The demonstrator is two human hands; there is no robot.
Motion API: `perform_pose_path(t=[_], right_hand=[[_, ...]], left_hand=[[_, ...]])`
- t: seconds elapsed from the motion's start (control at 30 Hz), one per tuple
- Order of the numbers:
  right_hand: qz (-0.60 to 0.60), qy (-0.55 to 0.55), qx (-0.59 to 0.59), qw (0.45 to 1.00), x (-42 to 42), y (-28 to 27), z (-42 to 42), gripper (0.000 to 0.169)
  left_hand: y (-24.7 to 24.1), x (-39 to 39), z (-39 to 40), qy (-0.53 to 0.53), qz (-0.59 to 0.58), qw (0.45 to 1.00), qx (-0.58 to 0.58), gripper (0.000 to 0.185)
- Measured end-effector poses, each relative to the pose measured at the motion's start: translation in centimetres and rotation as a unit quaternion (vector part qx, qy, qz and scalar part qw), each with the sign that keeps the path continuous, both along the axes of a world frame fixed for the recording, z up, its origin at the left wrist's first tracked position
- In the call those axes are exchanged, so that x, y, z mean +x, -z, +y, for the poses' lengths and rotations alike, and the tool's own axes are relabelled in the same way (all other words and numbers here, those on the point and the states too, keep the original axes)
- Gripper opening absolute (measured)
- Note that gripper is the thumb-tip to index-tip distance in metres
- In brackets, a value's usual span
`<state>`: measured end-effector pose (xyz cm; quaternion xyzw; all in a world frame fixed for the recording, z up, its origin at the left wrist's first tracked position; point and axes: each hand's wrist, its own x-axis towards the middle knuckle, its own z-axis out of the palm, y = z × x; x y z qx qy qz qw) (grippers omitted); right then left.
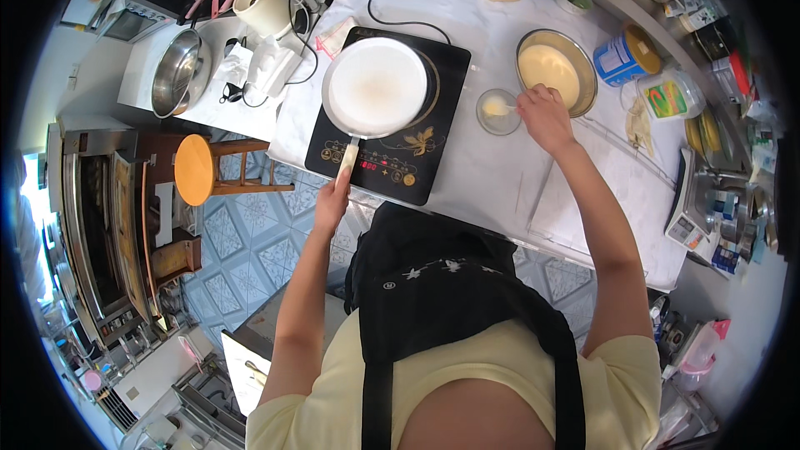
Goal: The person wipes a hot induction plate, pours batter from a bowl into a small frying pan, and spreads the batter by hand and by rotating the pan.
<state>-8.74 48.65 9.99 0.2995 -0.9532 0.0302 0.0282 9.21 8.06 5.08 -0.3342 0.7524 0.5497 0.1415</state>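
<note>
A white-coated frying pan (375, 84) rests on a black induction cooktop (406, 178), its middle faintly browned. My left hand (334, 200) is closed around the pan's light handle (347, 162). To the right, a small glass bowl (500, 125) holds something pale yellow. My right hand (544, 114) is over the near rim of a steel bowl of pale yellow batter (550, 69), beside the glass bowl. Its fingers pinch a thin pale utensil that reaches into the glass bowl; its exact kind cannot be told.
A blue can (625, 56) and a plastic jar (672, 97) stand right of the batter. A kitchen scale (686, 225) sits at the far right. Steel bowls (181, 75) are at left, near a wooden stool (195, 169). A black cord (370, 3) runs behind the cooktop.
</note>
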Motion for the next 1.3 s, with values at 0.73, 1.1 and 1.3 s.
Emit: perform_pose_path(t=[0.73, 1.1, 1.3], right_hand=[[0.126, 0.077, -0.053, 0.988, 6.1, 4.5, 1.1, 0.012], [-0.310, 0.379, -0.587, 0.644, 6.8, 7.3, 2.2, 0.021], [-0.328, 0.354, -0.624, 0.615, 6.3, 1.4, 3.9, 0.020]], left_hand=[[-0.6, -1.1, 1.5, 0.106, 0.008, 0.993, -0.055, 0.046], [-1.4, -2.3, 0.7, 0.100, -0.030, 0.993, 0.058, 0.041], [-1.9, -2.3, 0.5, 0.117, 0.085, 0.974, -0.176, 0.036]])
